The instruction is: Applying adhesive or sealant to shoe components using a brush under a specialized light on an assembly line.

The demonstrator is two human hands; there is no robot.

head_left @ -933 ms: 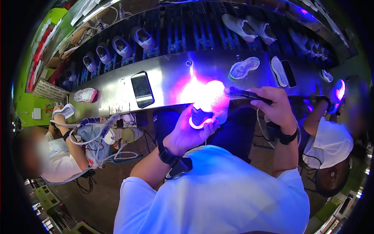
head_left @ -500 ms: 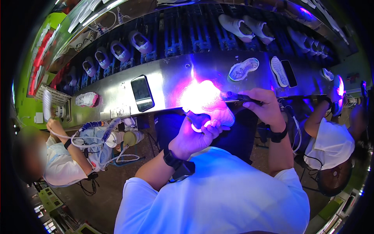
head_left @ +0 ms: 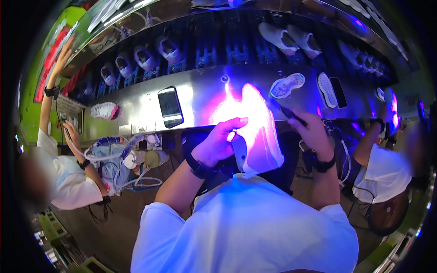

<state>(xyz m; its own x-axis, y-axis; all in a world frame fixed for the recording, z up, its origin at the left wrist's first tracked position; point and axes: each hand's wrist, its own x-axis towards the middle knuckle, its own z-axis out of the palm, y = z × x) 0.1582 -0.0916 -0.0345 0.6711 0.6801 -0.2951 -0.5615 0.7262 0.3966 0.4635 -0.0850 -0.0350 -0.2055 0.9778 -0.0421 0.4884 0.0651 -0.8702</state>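
The person's left hand (head_left: 214, 143) is gripping a pale low-cut shoe (head_left: 266, 143) that is glowing white and pink under a strong violet light. The thumb is pressing along the near left of its upper while the other fingers are mostly disappearing behind it, closed on it. The shoe is being held up in front of the chest at the near edge of a shiny grey metal tabletop (head_left: 200, 86), its narrower end pointing away and a dark part of it facing left.

The right hand (head_left: 312, 132) is keeping its fingers wrapped around a slim dark pen-shaped tool (head_left: 292, 116), whose tip is reaching toward the shoe's right side; glare is hiding whether they are touching.

On the tabletop, a black rectangular phone (head_left: 170, 107) is lying to the left of the bright patch, and a white sole with a pink edge (head_left: 104, 110) is resting farther left. A pale oblong sole with mottled filling (head_left: 287, 85) is lying beyond the tool, and a ridged white sole (head_left: 326, 90) is sitting just beside a dark flat slab (head_left: 337, 92). Behind, pale shoes are standing along a dark blue slatted rack (head_left: 206, 54).
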